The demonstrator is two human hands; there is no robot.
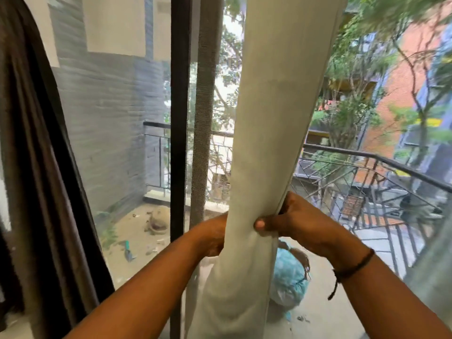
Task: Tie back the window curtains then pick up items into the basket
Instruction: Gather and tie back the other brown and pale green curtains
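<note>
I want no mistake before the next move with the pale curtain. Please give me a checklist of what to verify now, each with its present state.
1. Pale curtain gathered into one bunch at the hands: ok.
2. Right hand grips the bunch, thumb in front: ok.
3. Left hand grips the bunch: cannot tell, its fingers are hidden behind the cloth.
4. Tie-back or cord ready to wrap: not ok, none in view.
5. Dark curtain at the left out of the way: ok, it hangs apart.
6. Basket for the later pick-up: cannot tell, not in view.
</note>
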